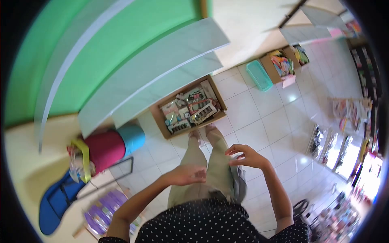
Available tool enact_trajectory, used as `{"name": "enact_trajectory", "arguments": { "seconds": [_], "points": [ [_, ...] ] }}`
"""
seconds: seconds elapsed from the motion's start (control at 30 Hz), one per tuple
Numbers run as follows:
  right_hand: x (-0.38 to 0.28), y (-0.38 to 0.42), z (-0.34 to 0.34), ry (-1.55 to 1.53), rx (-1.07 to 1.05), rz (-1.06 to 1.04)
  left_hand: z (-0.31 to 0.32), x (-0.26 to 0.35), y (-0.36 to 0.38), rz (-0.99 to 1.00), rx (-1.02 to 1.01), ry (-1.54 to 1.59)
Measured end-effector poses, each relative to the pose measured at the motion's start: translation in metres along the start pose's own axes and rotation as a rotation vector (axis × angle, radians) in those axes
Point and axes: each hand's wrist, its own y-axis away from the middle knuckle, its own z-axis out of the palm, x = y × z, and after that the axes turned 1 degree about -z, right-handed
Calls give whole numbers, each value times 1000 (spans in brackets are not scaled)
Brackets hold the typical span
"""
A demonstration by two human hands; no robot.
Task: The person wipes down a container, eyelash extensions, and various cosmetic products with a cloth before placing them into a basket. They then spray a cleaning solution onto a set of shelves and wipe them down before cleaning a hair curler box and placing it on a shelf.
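My left hand [189,175] hangs over my left thigh. Its fingertips are a little blurred, the fingers loosely stretched, and nothing shows in them. My right hand [245,156] is held out beside my right thigh, fingers curved and apart, holding nothing. On the floor just past my feet stands an open cardboard box [221,114], slightly tilted in view. Several small packaged goods [190,106] fill it, some with dark windows. Neither hand touches the box.
Glass shelves [162,69] jut from the green wall above the box. Left are a maroon and blue bin [106,150] and a blue chair [60,202]. A teal basket [259,75] and a filled carton [279,67] stand at the back right. Display racks [350,113] line the right.
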Motion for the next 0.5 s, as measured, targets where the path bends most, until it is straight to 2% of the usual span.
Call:
{"name": "enact_trajectory", "arguments": {
  "seconds": [0.07,0.1,0.17,0.23,0.27,0.37,0.43,0.5],
  "points": [
    [49,-31,-3,-92,207,8,-15,-33,-23,-262,30,-141],
    [77,-49,-2,-122,241,9,-28,-56,-41,-262,-9,-165],
    [123,-94,1,-165,476,56,-56,-122,-78,-340,86,-413],
    [172,-147,1,-117,557,58,-85,-203,-125,-224,178,-689],
    [195,-173,1,-34,620,54,-103,-214,-151,-267,165,-727],
    [252,-248,0,-152,718,81,-148,-269,-239,-367,127,-926],
    [283,-291,-2,-188,785,36,-172,-326,-295,-182,221,-1095],
    [314,-323,-12,-211,854,-8,-195,-364,-351,-111,298,-1289]
  ]
}}
